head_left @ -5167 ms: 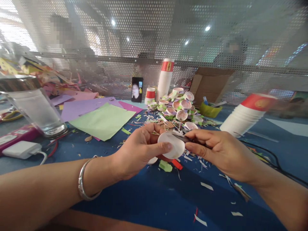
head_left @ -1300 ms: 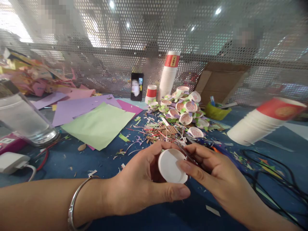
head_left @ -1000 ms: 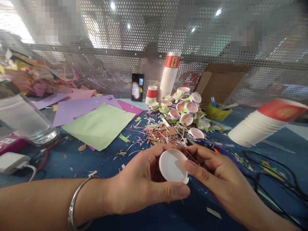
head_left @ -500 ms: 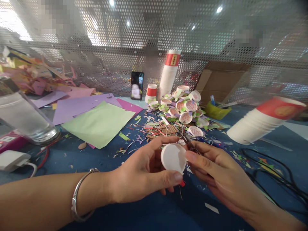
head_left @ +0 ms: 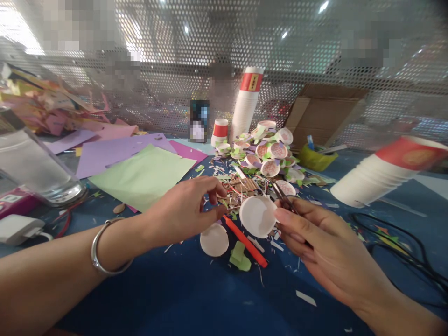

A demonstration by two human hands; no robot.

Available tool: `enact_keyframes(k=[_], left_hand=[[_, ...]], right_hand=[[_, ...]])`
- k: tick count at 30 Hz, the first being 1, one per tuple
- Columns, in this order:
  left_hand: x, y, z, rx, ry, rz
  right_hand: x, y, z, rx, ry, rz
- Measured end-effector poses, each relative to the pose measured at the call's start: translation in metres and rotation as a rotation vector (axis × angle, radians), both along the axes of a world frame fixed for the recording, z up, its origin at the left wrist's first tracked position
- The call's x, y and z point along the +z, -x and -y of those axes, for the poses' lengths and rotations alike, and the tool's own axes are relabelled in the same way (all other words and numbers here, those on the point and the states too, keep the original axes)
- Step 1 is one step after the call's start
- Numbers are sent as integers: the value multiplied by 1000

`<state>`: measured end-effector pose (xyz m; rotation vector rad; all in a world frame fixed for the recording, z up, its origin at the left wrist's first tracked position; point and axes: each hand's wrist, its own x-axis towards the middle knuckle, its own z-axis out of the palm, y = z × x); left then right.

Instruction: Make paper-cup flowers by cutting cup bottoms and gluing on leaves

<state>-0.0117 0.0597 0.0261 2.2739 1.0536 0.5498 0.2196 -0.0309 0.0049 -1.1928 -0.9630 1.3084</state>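
My right hand [head_left: 315, 238] pinches a white paper cup-bottom disc [head_left: 258, 216] at its right edge, and thin scissors [head_left: 282, 197] poke out above the fingers. My left hand [head_left: 182, 212], with a silver bangle on the wrist, has left the disc and reaches into the heap of paper scraps [head_left: 238, 186], its fingertips pinched together on something too small to make out. A second white disc [head_left: 214, 240] lies on the blue table below the left hand, next to a red strip [head_left: 246, 241] and a green paper scrap [head_left: 240, 256].
A pile of decorated cup bottoms [head_left: 268, 151] sits behind the scraps. Stacks of red-rimmed paper cups stand at the back [head_left: 247, 107] and lie at right [head_left: 385, 172]. Coloured paper sheets [head_left: 143, 175], a glass [head_left: 31, 168], a charger [head_left: 17, 228] and black cables [head_left: 402, 233] surround the work area.
My left hand let go of the white disc and moved up and left into the scraps. The right hand now holds the disc alone. A second disc on the table became visible.
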Motion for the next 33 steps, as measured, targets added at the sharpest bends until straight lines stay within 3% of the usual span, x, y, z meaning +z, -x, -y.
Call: enact_keyframes(k=[6,12,17,24,29,33], left_hand=[[1,4,-1,-97,9,-298],[-8,5,-4,-153,-1,-297],[0,4,-2,-145,-12,-194],[11,3,1,-47,127,-54],[7,3,3,-198,249,20],[-1,-2,8,-327,543,23]], right_hand=[[0,-2,-2,27,-13,58],[-2,-3,-3,35,5,92],[-4,-4,-3,43,31,108],[-3,-6,-3,38,45,141],[-3,-4,-3,96,53,181],[-5,-2,-4,159,79,173]])
